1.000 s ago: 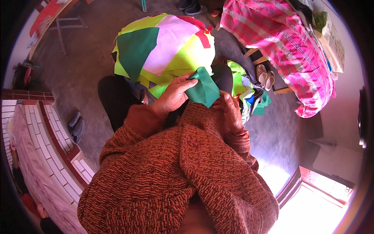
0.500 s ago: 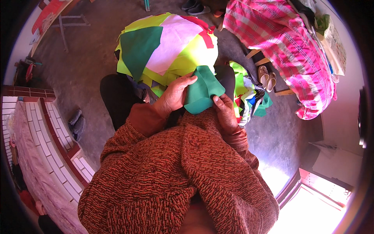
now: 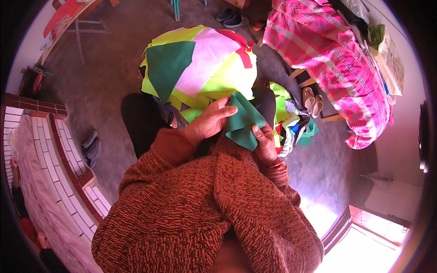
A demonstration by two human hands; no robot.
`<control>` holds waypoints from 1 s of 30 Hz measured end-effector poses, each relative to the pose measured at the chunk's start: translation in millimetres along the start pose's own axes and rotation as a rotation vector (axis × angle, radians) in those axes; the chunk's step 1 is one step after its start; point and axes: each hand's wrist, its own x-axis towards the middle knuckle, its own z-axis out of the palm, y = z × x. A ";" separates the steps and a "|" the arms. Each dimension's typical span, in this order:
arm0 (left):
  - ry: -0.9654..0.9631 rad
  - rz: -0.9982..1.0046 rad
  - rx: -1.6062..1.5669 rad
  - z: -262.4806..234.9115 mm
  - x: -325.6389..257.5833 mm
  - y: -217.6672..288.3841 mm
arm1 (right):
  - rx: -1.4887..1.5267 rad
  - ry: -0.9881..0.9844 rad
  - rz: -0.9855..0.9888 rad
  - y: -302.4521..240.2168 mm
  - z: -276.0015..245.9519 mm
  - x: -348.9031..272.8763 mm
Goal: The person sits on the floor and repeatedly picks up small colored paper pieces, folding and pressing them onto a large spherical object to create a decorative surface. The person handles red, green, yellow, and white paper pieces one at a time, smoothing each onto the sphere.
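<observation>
Folded dark-green cloth piece (image 3: 243, 122): soft, light, limp; pinched by left hand (image 3: 210, 123) at 9 o'clock, right hand (image 3: 264, 145) at 5 o'clock; best held at edges.

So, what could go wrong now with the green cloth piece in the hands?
The green cloth piece is pinched only at its edges by the left hand and right hand, so it might slip down. The big pile of coloured cloth lies bunched on the lap and could slide onto the floor.

Bright daylight from the overexposed doorway (image 3: 364, 245) at lower right — strong fisheye bending, dark vignetted rim.
</observation>
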 end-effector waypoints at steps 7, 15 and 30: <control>0.066 -0.058 0.131 -3.3 0.8 -5.6 | 0.063 0.085 -0.056 -11.9 2.6 4.3; 0.192 -0.161 0.366 11.2 11.2 8.0 | 0.089 0.032 -0.163 -33.9 12.6 18.1; 0.323 0.385 0.827 20.5 70.4 106.4 | -0.168 -0.089 -0.310 -98.8 15.4 117.1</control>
